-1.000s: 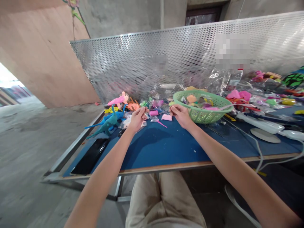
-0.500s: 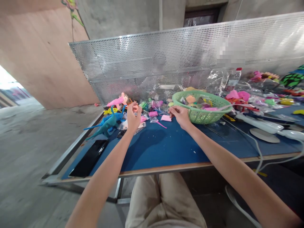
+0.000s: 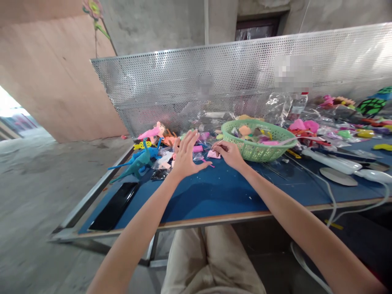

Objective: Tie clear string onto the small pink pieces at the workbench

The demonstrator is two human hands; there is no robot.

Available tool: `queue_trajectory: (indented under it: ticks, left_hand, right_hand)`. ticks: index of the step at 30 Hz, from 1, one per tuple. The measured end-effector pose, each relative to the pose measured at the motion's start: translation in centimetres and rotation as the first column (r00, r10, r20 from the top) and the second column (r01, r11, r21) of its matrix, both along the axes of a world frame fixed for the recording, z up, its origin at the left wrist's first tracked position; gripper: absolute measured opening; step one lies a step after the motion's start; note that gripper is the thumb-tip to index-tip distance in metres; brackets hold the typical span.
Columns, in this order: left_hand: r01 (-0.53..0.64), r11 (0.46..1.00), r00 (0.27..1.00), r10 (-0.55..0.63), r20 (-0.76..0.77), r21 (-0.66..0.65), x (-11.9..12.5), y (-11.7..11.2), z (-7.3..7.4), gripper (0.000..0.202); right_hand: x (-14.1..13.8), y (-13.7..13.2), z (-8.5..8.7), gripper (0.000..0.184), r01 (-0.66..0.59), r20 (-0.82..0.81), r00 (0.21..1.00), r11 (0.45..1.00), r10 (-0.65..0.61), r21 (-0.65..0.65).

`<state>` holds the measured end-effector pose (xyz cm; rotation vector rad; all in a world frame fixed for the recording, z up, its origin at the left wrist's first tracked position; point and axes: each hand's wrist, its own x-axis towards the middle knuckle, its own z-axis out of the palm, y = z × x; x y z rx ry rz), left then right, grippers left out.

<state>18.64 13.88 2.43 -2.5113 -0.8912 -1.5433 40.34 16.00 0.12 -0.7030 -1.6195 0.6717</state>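
My left hand [image 3: 186, 158] is raised over the blue table, fingers stretched up and thumb out to the side, holding nothing. Beneath its thumb lies a thin pink strip [image 3: 208, 162]. My right hand [image 3: 230, 154] is closed in a pinch just left of the green basket. Its fingertips are at a pale pink piece of clay [image 3: 213, 154], and whatever sits between them is too small to name. A brighter pink block [image 3: 197, 148] lies behind, between the two hands. Left of my left hand are plastic-wrapped pieces [image 3: 165, 159].
Teal and blue long-necked dinosaur figures [image 3: 139, 163] stand at the left, behind a black phone-like slab [image 3: 114, 206]. The green basket [image 3: 260, 153] holds coloured pieces. Rightward lie a white-handled tool [image 3: 333, 160], cords and a bottle [image 3: 298, 105]. A perforated metal panel [image 3: 183, 81] rises behind.
My left hand has opened from a pinch, its fingers spreading, and has shifted right. My right hand has lowered slightly left to the pale pink piece.
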Motion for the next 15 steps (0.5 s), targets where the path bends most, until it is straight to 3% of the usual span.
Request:
queue_trajectory:
  ticks: [10, 12, 15]
  left_hand:
    - [0.082, 0.954, 0.994, -0.058, 0.090, -0.288, -0.7, 1.5, -0.9, 0.105]
    - [0.150, 0.902, 0.987, -0.111, 0.120, -0.404, -1.0, 1.9, -1.3, 0.106]
    - [0.324, 0.752, 0.946, -0.239, 0.221, -0.574, -1.2, 2.4, -1.9, 0.104]
  right_hand:
    - [0.0, -0.2, 0.7, 0.033, 0.091, -0.061, 0.994, 0.996, -0.092, -0.014]
    - [0.1, 0.0, 0.5, 0.035, 0.100, -0.081, 0.991, 0.994, -0.103, -0.034]
    - [0.3, 0.4, 0.4, 0.039, 0.122, -0.121, 0.984, 0.991, -0.129, -0.057]
